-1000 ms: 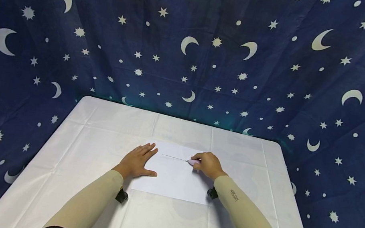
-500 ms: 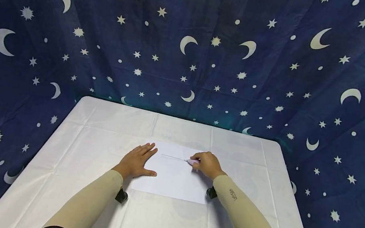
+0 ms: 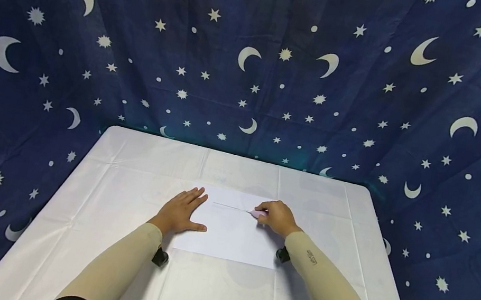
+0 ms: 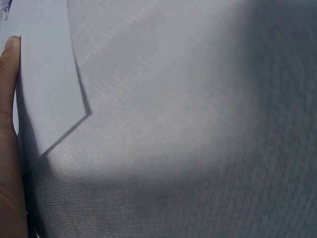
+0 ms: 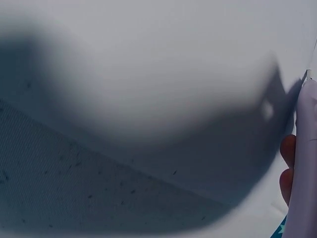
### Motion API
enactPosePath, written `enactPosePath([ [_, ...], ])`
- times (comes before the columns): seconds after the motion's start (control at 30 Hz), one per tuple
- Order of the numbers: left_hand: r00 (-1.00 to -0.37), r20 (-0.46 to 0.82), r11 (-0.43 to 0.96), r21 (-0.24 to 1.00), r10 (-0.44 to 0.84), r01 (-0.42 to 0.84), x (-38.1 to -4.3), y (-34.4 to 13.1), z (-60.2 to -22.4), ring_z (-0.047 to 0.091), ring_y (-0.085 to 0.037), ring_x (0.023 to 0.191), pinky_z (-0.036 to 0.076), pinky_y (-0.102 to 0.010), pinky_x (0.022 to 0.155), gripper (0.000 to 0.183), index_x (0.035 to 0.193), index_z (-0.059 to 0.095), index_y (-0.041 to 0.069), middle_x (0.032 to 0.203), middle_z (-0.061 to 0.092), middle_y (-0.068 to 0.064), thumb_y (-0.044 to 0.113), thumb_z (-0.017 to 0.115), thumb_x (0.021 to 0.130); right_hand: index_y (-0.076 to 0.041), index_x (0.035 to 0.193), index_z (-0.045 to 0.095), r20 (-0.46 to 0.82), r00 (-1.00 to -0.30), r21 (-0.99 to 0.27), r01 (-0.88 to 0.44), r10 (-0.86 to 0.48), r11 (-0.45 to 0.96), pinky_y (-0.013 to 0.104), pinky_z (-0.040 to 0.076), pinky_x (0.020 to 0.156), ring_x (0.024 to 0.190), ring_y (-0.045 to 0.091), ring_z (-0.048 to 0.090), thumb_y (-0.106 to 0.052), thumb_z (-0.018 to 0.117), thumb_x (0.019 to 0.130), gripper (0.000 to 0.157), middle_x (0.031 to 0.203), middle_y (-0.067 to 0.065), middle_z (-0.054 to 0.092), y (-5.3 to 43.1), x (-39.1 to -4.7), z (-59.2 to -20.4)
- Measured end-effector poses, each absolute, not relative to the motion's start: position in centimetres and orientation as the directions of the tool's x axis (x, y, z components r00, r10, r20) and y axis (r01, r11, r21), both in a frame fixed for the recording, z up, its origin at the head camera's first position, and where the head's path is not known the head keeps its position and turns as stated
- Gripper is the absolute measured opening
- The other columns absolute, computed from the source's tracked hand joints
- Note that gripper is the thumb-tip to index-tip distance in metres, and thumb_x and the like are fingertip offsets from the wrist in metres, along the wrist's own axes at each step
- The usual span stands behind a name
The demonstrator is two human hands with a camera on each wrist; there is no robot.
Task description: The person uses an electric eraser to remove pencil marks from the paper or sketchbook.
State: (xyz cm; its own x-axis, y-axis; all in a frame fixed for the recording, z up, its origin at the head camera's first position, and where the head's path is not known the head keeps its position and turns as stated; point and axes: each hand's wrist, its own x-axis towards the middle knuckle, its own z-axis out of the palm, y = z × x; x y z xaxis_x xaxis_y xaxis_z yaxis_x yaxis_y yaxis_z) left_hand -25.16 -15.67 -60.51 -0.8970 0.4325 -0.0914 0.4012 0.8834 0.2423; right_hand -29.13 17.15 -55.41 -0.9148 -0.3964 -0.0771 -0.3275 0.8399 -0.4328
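A white sheet of paper point(image 3: 225, 236) lies flat on the table. My left hand point(image 3: 180, 213) rests on its left side with fingers extended and thumb spread; the left wrist view shows one digit along the paper point(image 4: 47, 94). In my right hand point(image 3: 279, 218) I grip a lilac utility knife point(image 3: 257, 213), its small tip pointing left at the paper. The right wrist view catches the smooth lilac knife body point(image 5: 304, 153) and its short metallic tip at the right edge. A thin straight line point(image 3: 230, 207) runs from the left to that tip; whether cut or drawn, I cannot tell.
A white cloth with fold creases covers the table point(image 3: 128, 184). Dark blue curtains point(image 3: 210, 102) with moons and stars surround its back and sides. Beige sleeves cover both forearms, and a small black camera point(image 3: 161, 257) sits at the left wrist.
Over the last half second my right hand shifts slightly right with the utility knife, and the thin line on the paper reaches a little farther right. My left hand stays put.
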Motion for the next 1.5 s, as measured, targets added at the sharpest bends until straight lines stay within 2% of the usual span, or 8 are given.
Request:
enactPosePath([
  [0.43,-0.892,-0.093,0.878,0.25,0.442,0.409,-25.0,-15.8,-60.4,0.012,-0.024,0.153,0.013,-0.044,0.124,0.105,0.157,0.025,0.016,0.166,0.013,-0.003,0.079,0.055,0.079,-0.013,0.106,0.078,-0.075,-0.911,-0.435,-0.336,-0.406,0.835,0.041,0.053,0.091,0.093,0.017,0.066,-0.012,0.079,0.08,0.027,0.105,0.002,0.075,17.8,-29.0,-55.4],
  [1.5,-0.895,-0.083,0.884,0.222,0.438,0.412,-25.1,-15.6,-60.5,0.012,-0.023,0.153,0.013,-0.043,0.124,0.105,0.158,0.024,0.018,0.166,0.013,-0.002,0.081,0.053,0.079,-0.015,0.107,0.078,-0.045,-0.892,-0.428,-0.39,-0.45,0.815,0.039,0.053,0.093,0.096,0.017,0.068,-0.013,0.077,0.081,0.026,0.106,0.0,0.075,15.2,-29.4,-55.6],
])
